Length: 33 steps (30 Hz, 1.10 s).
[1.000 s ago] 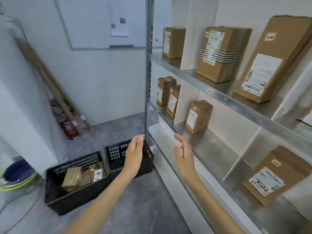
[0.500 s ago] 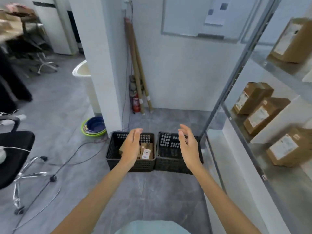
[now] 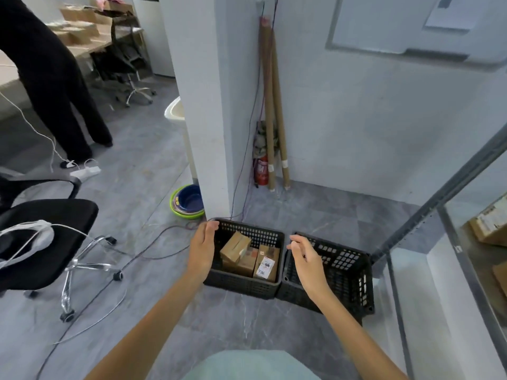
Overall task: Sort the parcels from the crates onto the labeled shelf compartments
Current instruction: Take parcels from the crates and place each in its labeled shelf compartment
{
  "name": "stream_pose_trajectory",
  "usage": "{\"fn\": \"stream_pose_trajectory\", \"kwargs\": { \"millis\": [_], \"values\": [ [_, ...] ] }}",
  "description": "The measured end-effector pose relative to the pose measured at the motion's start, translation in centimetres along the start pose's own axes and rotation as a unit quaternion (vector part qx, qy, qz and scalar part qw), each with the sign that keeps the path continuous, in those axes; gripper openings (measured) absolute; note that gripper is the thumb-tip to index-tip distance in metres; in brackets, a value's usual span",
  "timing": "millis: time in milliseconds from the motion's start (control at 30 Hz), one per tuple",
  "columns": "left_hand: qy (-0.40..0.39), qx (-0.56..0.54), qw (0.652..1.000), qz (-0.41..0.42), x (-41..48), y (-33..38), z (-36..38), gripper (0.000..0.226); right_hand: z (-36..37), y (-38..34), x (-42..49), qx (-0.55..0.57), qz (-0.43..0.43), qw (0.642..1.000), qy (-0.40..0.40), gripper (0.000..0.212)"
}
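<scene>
Two black plastic crates stand side by side on the grey floor. The left crate [image 3: 241, 283] holds a few brown cardboard parcels [image 3: 248, 256], one with a white label facing me. The right crate [image 3: 348, 272] looks empty. My left hand [image 3: 202, 249] hovers open over the left crate's left rim. My right hand [image 3: 306, 259] hangs open over the gap between the crates, fingers slightly curled. Both hands are empty. The metal shelf [image 3: 439, 204] stands at the right, with a parcel [image 3: 488, 226] on it.
A black office chair [image 3: 49, 237] stands at the left, with cables across the floor. Stacked bowls [image 3: 188, 201] lie by a white pillar. Cardboard tubes [image 3: 271, 105] and a red extinguisher [image 3: 262, 171] lean in the corner. A person in black [image 3: 52, 78] stands far left.
My view has swung from the shelf down to the floor crates. Both hands stayed open and empty, and now hover lower and closer over the crates.
</scene>
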<state>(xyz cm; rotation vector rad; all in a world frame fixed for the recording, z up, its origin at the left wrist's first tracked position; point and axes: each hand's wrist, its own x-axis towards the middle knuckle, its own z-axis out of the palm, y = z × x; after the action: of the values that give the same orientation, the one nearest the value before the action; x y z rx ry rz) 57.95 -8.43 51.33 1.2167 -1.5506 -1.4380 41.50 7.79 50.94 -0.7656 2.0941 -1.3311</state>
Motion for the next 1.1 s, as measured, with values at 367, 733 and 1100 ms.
{"fn": "stream_pose_trajectory", "kwargs": {
  "millis": [367,733,1100],
  "values": [
    [0.002,0.062,0.996,-0.064,12.0,-3.0,0.6,0.023,5.0,2.4,10.8,-0.048,0.081,0.993,-0.065,0.019],
    [-0.097,0.138,0.976,-0.136,30.6,-14.6,2.7,0.014,17.4,9.3,23.4,-0.003,0.249,0.968,-0.023,0.02],
    [-0.125,0.172,0.944,-0.251,44.3,-47.4,12.0,0.027,33.7,38.2,43.0,0.023,0.351,0.936,-0.004,0.025]
  ]
}}
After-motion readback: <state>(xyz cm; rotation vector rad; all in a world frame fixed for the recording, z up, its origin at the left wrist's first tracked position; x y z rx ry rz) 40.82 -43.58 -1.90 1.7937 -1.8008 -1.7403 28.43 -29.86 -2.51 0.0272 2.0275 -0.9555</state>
